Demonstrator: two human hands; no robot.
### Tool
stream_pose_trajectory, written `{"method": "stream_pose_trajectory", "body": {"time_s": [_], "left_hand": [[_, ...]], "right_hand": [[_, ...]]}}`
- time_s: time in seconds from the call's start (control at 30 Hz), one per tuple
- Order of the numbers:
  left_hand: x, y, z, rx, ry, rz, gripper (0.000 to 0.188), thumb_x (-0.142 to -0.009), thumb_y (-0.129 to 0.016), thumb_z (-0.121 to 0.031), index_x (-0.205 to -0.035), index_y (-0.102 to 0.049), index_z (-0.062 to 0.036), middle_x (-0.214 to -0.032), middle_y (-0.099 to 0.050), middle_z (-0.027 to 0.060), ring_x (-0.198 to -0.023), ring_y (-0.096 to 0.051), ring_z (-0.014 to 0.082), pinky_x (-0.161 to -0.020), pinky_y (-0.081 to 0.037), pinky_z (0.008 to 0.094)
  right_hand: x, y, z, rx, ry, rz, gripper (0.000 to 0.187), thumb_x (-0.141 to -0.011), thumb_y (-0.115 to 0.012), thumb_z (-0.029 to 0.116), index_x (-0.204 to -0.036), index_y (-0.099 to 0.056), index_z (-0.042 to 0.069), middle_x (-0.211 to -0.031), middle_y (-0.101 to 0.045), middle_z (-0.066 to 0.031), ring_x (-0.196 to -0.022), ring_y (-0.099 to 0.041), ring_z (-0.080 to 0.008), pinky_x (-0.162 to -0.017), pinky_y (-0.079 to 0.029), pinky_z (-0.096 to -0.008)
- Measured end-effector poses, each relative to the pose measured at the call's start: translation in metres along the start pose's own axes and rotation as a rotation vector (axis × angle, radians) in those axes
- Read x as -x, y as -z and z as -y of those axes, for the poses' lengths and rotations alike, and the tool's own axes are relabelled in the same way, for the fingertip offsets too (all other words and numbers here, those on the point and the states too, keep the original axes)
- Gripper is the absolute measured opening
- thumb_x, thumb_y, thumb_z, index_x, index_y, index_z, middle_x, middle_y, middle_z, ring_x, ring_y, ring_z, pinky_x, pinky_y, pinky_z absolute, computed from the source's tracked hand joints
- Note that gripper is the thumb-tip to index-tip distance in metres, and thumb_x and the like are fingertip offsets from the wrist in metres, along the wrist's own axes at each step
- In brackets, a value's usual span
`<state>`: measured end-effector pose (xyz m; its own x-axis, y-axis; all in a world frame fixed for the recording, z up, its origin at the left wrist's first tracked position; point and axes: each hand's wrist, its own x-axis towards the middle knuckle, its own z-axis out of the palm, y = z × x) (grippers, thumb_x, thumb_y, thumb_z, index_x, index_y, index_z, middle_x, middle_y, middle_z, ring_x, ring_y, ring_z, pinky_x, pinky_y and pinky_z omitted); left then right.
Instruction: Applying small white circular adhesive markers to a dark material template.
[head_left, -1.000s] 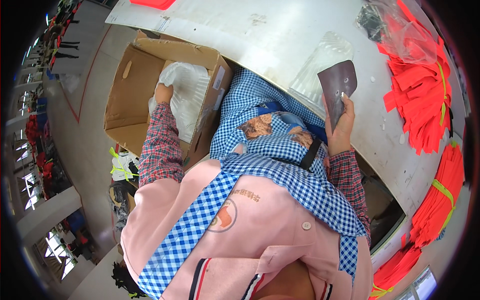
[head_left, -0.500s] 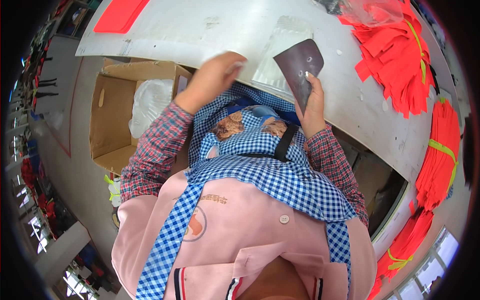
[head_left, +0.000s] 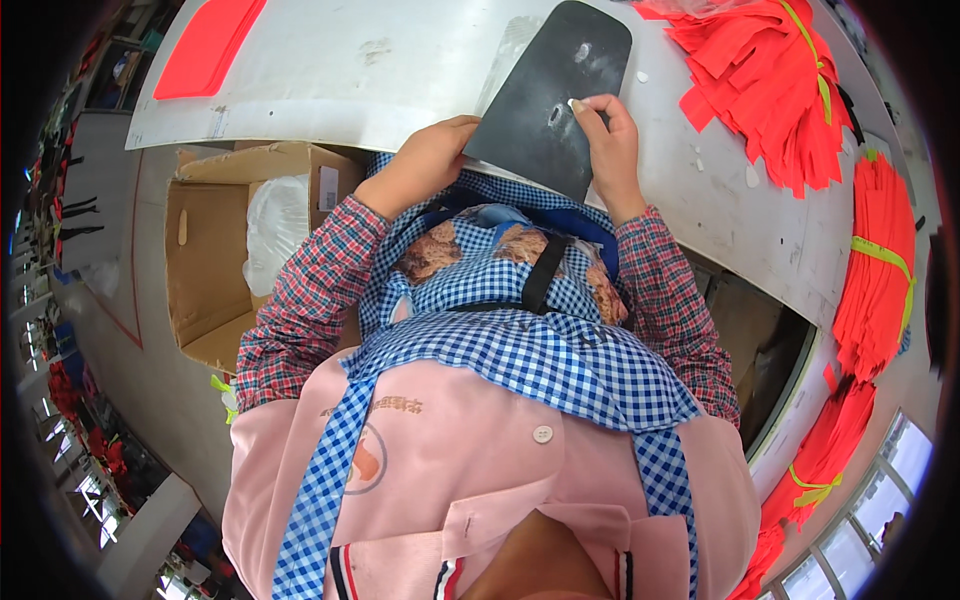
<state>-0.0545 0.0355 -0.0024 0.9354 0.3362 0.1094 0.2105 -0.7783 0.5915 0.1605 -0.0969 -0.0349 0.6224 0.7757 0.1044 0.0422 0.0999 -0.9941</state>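
L grip [head_left: 424, 160], R grip [head_left: 612, 148], @ dk panel [head_left: 548, 72]

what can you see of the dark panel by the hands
The dark panel is a flat, blackish-grey sheet with rounded far corners, apparently stiff plastic or rubber. Two small hole-like marks with pale smudges show on its face. It slants over the near edge of the white table, hiding part of a clear ribbed piece. The left hand is at its left edge; the right hand touches its right side.

tabletop [head_left: 320, 80] passable left of dark panel [head_left: 545, 80] | red strips [head_left: 765, 90] block right
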Motion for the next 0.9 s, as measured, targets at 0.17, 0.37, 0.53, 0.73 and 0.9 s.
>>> {"method": "stream_pose_trajectory", "body": {"time_s": [0.17,0.37,0.53,0.73,0.9], "left_hand": [[0.002,0.003,0.009,0.114,0.053,0.003,0.056,-0.079,-0.048,0.012,-0.133,-0.05,-0.0039,-0.121,-0.06,0.0192,-0.109,-0.06,0.0342,-0.091,-0.049,0.0374],[0.002,0.003,0.005,0.352,0.18,0.01,0.055,-0.088,-0.041,0.008,-0.141,-0.04,-0.007,-0.14,-0.048,0.017,-0.128,-0.048,0.032,-0.101,-0.044,0.0365],[0.001,-0.004,-0.007,0.089,0.032,-0.038,0.049,-0.089,-0.059,-0.009,-0.136,-0.046,-0.0043,-0.145,-0.039,0.019,-0.128,-0.046,0.0342,-0.099,-0.046,0.0363],[0.005,-0.027,0.003,-0.164,-0.021,-0.017,0.051,-0.087,-0.064,-0.014,-0.135,-0.048,-0.0064,-0.147,-0.039,0.0158,-0.134,-0.039,0.034,-0.108,-0.039,0.0394],[0.005,-0.025,0.003,-0.164,-0.042,-0.03,0.048,-0.089,-0.062,-0.017,-0.133,-0.049,-0.003,-0.143,-0.041,0.0186,-0.13,-0.043,0.034,-0.105,-0.042,0.0387]], "right_hand": [[-0.022,0.002,-0.002,0.149,0.037,0.06,0.015,-0.087,-0.067,0.016,-0.086,-0.061,0.003,-0.082,-0.06,0.0008,-0.078,-0.052,-0.0067,-0.071,-0.044,-0.0228],[-0.032,-0.007,-0.006,0.319,-0.005,0.163,0.017,-0.088,-0.067,0.02,-0.09,-0.061,0.004,-0.084,-0.061,0.0009,-0.081,-0.054,-0.0069,-0.073,-0.044,-0.0222],[-0.034,-0.01,-0.01,0.416,0.005,0.202,0.024,-0.084,-0.068,0.028,-0.088,-0.062,0.005,-0.081,-0.066,-0.005,-0.077,-0.06,-0.0145,-0.071,-0.048,-0.0293],[-0.036,-0.01,-0.006,0.53,-0.103,0.224,0.024,-0.084,-0.067,0.029,-0.088,-0.063,0.005,-0.082,-0.067,-0.0072,-0.077,-0.062,-0.0174,-0.072,-0.048,-0.0311],[-0.034,-0.001,-0.013,0.63,-0.01,0.034,0.023,-0.084,-0.067,0.027,-0.087,-0.064,0.005,-0.086,-0.065,-0.0065,-0.071,-0.06,-0.0139,-0.067,-0.048,-0.0287]]}}
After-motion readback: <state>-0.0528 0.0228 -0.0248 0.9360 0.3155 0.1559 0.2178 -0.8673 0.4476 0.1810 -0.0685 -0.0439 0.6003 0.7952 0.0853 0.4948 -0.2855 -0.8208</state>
